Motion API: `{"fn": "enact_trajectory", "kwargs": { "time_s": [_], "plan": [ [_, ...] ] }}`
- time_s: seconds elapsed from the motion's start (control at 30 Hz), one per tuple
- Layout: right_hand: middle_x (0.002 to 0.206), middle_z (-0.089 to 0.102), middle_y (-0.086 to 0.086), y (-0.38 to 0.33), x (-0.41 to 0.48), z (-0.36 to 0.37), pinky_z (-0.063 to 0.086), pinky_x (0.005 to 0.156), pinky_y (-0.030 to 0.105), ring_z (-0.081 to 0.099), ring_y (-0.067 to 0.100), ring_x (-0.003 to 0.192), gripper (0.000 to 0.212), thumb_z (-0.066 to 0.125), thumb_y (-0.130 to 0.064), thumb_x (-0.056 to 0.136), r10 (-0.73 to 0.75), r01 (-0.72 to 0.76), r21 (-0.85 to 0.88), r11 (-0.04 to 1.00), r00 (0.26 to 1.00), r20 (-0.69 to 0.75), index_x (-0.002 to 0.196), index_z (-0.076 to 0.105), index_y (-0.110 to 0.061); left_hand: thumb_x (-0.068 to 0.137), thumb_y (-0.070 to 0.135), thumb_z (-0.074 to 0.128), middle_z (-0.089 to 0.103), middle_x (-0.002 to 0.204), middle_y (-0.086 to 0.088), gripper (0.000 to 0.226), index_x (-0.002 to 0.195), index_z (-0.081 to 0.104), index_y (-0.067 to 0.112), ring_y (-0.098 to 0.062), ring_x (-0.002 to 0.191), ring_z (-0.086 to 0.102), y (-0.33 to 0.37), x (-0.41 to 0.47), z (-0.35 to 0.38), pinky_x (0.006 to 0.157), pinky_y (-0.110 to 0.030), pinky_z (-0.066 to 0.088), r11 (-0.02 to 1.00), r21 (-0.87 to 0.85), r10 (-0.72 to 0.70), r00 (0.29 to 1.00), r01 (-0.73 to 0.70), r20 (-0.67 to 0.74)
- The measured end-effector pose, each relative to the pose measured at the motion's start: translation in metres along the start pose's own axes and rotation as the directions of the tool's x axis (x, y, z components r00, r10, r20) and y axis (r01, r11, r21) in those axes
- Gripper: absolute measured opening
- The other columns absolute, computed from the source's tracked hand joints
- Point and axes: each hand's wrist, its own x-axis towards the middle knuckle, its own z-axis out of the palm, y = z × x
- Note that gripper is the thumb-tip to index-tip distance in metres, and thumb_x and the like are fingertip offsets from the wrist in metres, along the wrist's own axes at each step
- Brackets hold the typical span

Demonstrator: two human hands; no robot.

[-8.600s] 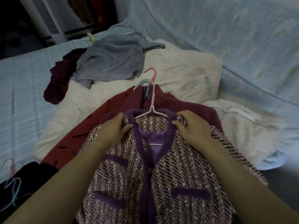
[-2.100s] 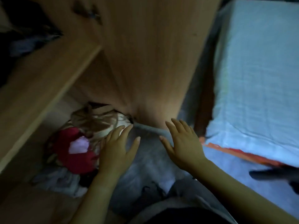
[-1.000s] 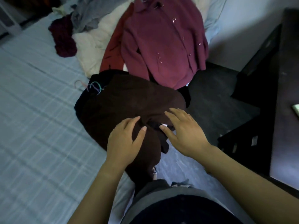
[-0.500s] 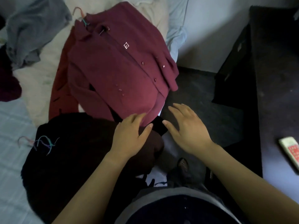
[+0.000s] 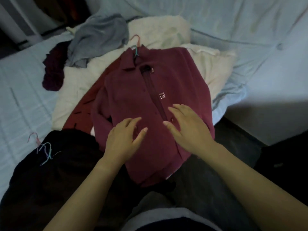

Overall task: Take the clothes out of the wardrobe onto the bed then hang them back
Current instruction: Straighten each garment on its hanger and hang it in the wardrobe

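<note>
A maroon buttoned jacket (image 5: 133, 90) lies flat on the bed, still on its hanger, whose hook (image 5: 137, 41) sticks out past the collar. Under it lies a red garment (image 5: 86, 105). My left hand (image 5: 124, 140) hovers over the jacket's lower front with fingers spread and holds nothing. My right hand (image 5: 188, 129) is spread over the button placket beside it, also holding nothing. A dark brown garment (image 5: 55, 174) with several hanger hooks (image 5: 43, 148) lies at the near left.
A grey garment (image 5: 98, 37) and a dark purple one (image 5: 54, 67) lie crumpled at the far left on the pale blue bed (image 5: 20, 100). A cream pillow (image 5: 166, 30) sits under the clothes. Dark floor (image 5: 236, 134) lies to the right.
The view has swung up and left from the bed's edge and the dark furniture to the maroon jacket. Both hands have moved forward from the dark garment to above the jacket's front.
</note>
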Motion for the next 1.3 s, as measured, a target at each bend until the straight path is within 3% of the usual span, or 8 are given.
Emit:
{"fn": "enact_trajectory", "kwargs": {
  "time_s": [0.33, 0.43, 0.67, 0.87, 1.0, 1.07, 1.17, 1.3],
  "plan": [
    [0.136, 0.050, 0.012, 0.103, 0.168, -0.031, 0.029, 0.107, 0.035, 0.043, 0.029, 0.128, 0.060, 0.038, -0.050, 0.091, -0.087, 0.088, -0.033, 0.996, 0.996, 0.031, 0.131, 0.051, -0.007, 0.085, 0.065, 0.025, 0.055, 0.126, -0.001, 0.066, 0.131, 0.050, 0.026, -0.022, 0.115, 0.053, -0.029, 0.153, -0.001, 0.092, -0.045, 0.046, 0.988, 0.130, -0.082, 0.997, 0.082, -0.011],
    [0.138, 0.048, 0.012, 0.116, 0.239, -0.028, 0.025, 0.108, 0.031, 0.040, 0.027, 0.130, 0.051, 0.047, -0.041, 0.094, -0.172, 0.174, -0.026, 0.984, 0.984, 0.049, 0.132, 0.050, -0.007, 0.082, 0.066, 0.024, 0.053, 0.129, 0.001, 0.068, 0.131, 0.050, 0.026, -0.021, 0.118, 0.050, -0.040, 0.205, 0.001, 0.094, -0.042, 0.045, 0.981, 0.076, -0.180, 0.984, 0.180, -0.010],
    [0.145, 0.037, 0.013, 0.126, 0.408, 0.003, 0.029, 0.110, 0.040, 0.033, 0.029, 0.133, 0.056, 0.051, -0.040, 0.091, -0.325, 0.336, -0.025, 0.941, 0.924, 0.200, 0.138, 0.042, -0.010, 0.081, 0.065, 0.030, 0.053, 0.129, -0.004, 0.067, 0.128, 0.052, 0.022, -0.023, 0.120, 0.048, -0.074, 0.325, 0.017, 0.103, -0.033, 0.034, 0.905, -0.049, -0.425, 0.898, 0.422, -0.114],
    [0.116, 0.052, 0.016, 0.146, 0.453, 0.045, 0.050, 0.077, 0.043, 0.055, 0.034, 0.099, 0.049, 0.057, -0.038, 0.087, -0.333, 0.348, -0.008, 0.938, 0.905, 0.263, 0.128, 0.052, -0.011, 0.089, 0.058, 0.028, 0.048, 0.135, -0.011, 0.062, 0.139, 0.042, 0.025, -0.029, 0.125, 0.043, -0.118, 0.405, 0.038, 0.109, -0.038, 0.031, 0.868, -0.009, -0.490, 0.856, 0.496, -0.167],
    [0.104, 0.055, 0.010, 0.164, 0.457, 0.060, 0.052, 0.062, 0.039, 0.062, 0.029, 0.077, 0.040, 0.059, -0.035, 0.087, -0.313, 0.304, 0.078, 0.950, 0.917, 0.249, 0.122, 0.057, -0.016, 0.090, 0.062, 0.020, 0.052, 0.131, -0.009, 0.066, 0.144, 0.030, 0.026, -0.030, 0.119, 0.050, -0.133, 0.418, 0.057, 0.103, -0.050, 0.033, 0.801, 0.126, -0.594, 0.803, 0.585, 0.044],
    [0.101, 0.057, 0.007, 0.170, 0.461, 0.062, 0.050, 0.060, 0.036, 0.063, 0.026, 0.075, 0.035, 0.058, -0.033, 0.089, -0.313, 0.290, 0.126, 0.949, 0.918, 0.242, 0.120, 0.059, -0.018, 0.082, 0.067, 0.011, 0.061, 0.117, -0.012, 0.078, 0.134, 0.043, 0.017, -0.033, 0.105, 0.058, -0.130, 0.413, 0.061, 0.091, -0.044, 0.043, 0.797, 0.122, -0.595, 0.804, 0.591, -0.008],
    [0.099, 0.058, 0.001, 0.179, 0.467, 0.063, 0.046, 0.055, 0.029, 0.062, 0.020, 0.073, 0.031, 0.057, -0.033, 0.089, -0.366, 0.324, 0.201, 0.924, 0.902, 0.229, 0.118, 0.062, -0.021, 0.084, 0.071, 0.009, 0.067, 0.096, -0.007, 0.073, 0.116, 0.052, 0.021, -0.031, 0.089, 0.063, -0.118, 0.394, 0.057, 0.070, -0.039, 0.046, 0.797, 0.163, -0.566, 0.813, 0.582, -0.138],
    [0.096, 0.055, -0.010, 0.175, 0.464, 0.050, 0.043, 0.051, 0.018, 0.058, 0.007, 0.068, 0.039, 0.043, -0.047, 0.088, -0.493, 0.438, 0.268, 0.858, 0.849, 0.191, 0.115, 0.063, -0.027, 0.084, 0.066, 0.028, 0.070, 0.095, 0.005, 0.053, 0.110, 0.056, 0.030, -0.020, 0.088, 0.065, -0.083, 0.352, 0.039, 0.070, -0.034, 0.047, 0.770, -0.033, -0.625, 0.742, 0.638, -0.244]
  ]
}}
